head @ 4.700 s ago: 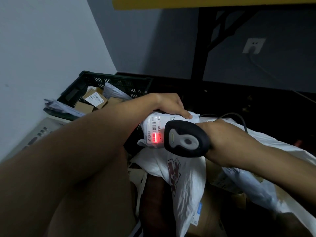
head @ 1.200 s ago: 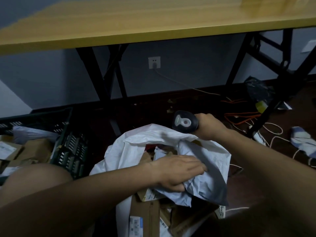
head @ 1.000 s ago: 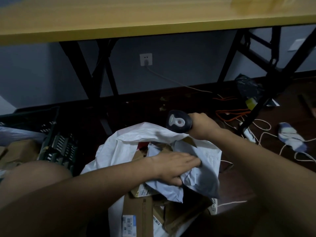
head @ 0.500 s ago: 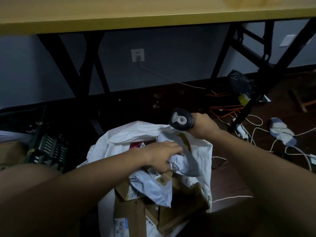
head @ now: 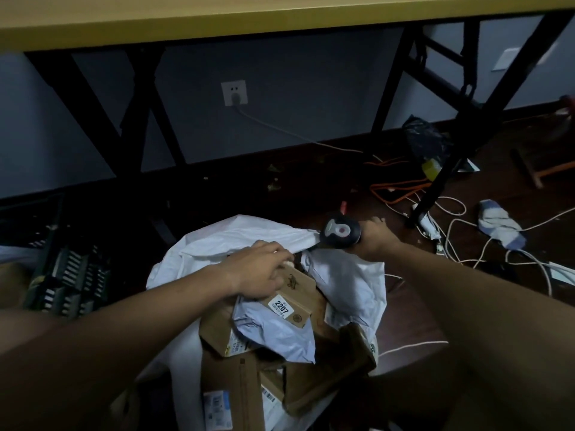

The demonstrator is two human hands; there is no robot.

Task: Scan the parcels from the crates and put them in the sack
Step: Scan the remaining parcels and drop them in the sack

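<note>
The person's left hand [head: 258, 269] is reaching into the open white sack [head: 236, 237] on the floor, its fingers curling over the top end of a small brown box [head: 294, 303] with a "2207" label. This box is lying on a grey mailer bag [head: 273, 334], among other cardboard parcels [head: 230, 390] filling the sack. The right hand [head: 373, 241] is grasping the black scanner [head: 340, 233] at the far rim of the sack. A dark green crate [head: 65, 275] is standing at the left. Cables [head: 451, 231] are lying under the yellow counter [head: 217, 14].
</note>
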